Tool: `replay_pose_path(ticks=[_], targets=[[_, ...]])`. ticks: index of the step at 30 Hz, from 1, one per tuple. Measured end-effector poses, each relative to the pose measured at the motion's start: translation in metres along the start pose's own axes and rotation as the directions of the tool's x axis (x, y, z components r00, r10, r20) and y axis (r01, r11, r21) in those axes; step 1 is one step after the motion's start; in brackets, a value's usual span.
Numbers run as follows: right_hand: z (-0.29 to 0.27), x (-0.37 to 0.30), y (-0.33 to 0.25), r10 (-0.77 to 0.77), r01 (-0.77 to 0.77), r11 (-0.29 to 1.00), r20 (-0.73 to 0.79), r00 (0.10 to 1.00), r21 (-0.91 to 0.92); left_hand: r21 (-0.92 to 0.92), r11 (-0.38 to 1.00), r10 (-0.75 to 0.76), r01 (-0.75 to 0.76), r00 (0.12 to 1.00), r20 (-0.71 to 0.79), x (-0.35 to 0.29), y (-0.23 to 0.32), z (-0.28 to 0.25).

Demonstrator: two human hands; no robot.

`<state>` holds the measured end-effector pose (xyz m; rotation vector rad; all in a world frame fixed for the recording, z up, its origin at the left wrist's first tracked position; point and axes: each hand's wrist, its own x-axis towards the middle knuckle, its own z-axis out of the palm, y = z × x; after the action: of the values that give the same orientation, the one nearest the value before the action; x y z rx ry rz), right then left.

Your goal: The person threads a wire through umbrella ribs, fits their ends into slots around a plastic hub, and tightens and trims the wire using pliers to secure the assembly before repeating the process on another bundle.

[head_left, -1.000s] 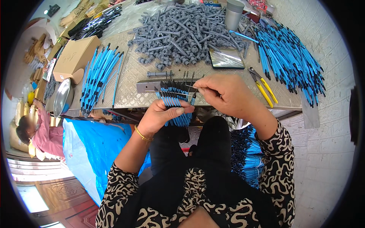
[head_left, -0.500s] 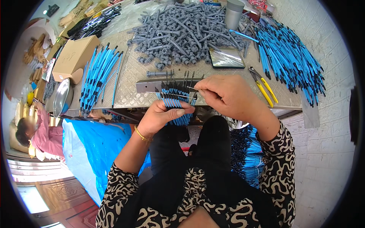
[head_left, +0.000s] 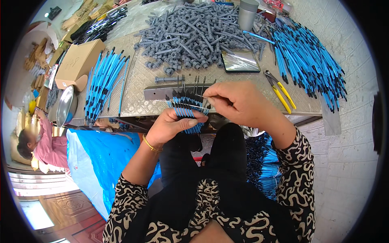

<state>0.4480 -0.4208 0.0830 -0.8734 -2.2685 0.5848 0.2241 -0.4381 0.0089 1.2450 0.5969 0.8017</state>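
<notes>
My left hand [head_left: 168, 126] is wrapped round a bundle of thin blue rods [head_left: 185, 111] with black ends, its thumb laid across them at the table's front edge. The black ends point away from me, and a few dark pins rise above them. A thin silvery needle-like rod [head_left: 190, 105] lies across the bundle below the tips. At the bundle's right side, my right hand [head_left: 237, 101] pinches a slim metal pin [head_left: 199, 95] between thumb and forefinger. A grey metal bar [head_left: 156, 92] rests on the table just behind the bundle.
Grey plastic bolt-like parts [head_left: 190, 36] are heaped behind my hands. To their right are a case of silvery needles [head_left: 241, 62], yellow-handled pincers [head_left: 279, 93] and piled blue rods [head_left: 306, 56]. Leftward stand more rods [head_left: 106, 83], a cardboard box [head_left: 79, 60] and a metal bowl [head_left: 67, 105]. Another person [head_left: 50, 141] sits far left.
My right fingers have shifted slightly left and down over the bundle. The silvery rod across it reaches less far to the left. My left hand keeps its grip.
</notes>
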Motion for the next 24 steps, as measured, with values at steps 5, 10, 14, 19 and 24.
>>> replay_pose_path(ticks=[5, 10, 14, 19, 24], targets=[[0.006, -0.003, 0.003, 0.215, -0.233, 0.942, 0.099, 0.972, 0.240, 0.077, 0.997, 0.009, -0.011, 1.000, 0.024, 0.001, -0.001, -0.001], [0.024, -0.006, 0.003, 0.115, -0.096, 0.971, -0.071, 0.991, 0.221, 0.076, 0.997, 0.014, -0.017, 0.999, 0.042, 0.003, -0.001, 0.001], [0.020, -0.004, 0.004, 0.105, -0.091, 0.965, -0.043, 0.994, 0.248, 0.090, 0.996, -0.020, 0.016, 0.999, 0.050, 0.002, 0.002, 0.002], [0.010, 0.003, 0.006, 0.125, -0.165, 0.926, 0.138, 0.983, 0.339, 0.132, 0.991, -0.038, 0.030, 0.997, 0.060, 0.002, 0.000, -0.002], [0.027, -0.002, 0.002, 0.204, -0.196, 0.847, 0.040, 0.978, 0.493, 0.068, 0.995, -0.082, 0.078, 0.995, 0.052, 0.002, 0.003, 0.000]])
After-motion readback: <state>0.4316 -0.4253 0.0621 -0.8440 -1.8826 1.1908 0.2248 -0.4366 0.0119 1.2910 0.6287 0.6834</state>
